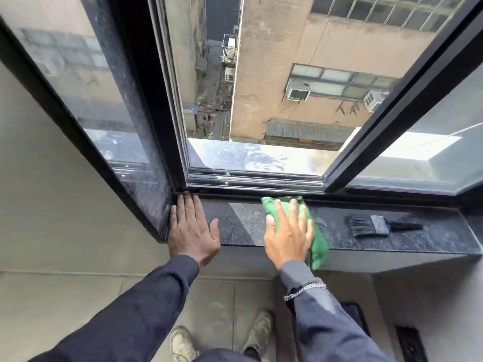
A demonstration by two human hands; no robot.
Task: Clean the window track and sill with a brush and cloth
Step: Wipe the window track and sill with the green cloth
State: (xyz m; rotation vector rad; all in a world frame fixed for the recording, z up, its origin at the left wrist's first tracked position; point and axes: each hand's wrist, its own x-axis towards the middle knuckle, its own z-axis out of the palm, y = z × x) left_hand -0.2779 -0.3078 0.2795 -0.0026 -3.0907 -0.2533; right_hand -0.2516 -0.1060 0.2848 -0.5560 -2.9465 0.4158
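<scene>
A green cloth [317,244] lies on the dark speckled stone sill [243,223], and my right hand [288,233] presses flat on it with fingers spread toward the window track [251,185]. One end of the cloth hangs over the sill's front edge. My left hand [192,227] rests flat and empty on the sill's left end, fingertips touching the frame corner. A black flat brush [379,225] lies on the sill to the right, apart from both hands, bristles pointing left.
The sliding window is open in the middle, with a sunlit outer ledge [261,158] and a deep drop to an alley beyond. A dark sash frame [392,121] slants at right. A glass pane [86,87] stands at left. My shoes [183,343] stand on floor tiles below.
</scene>
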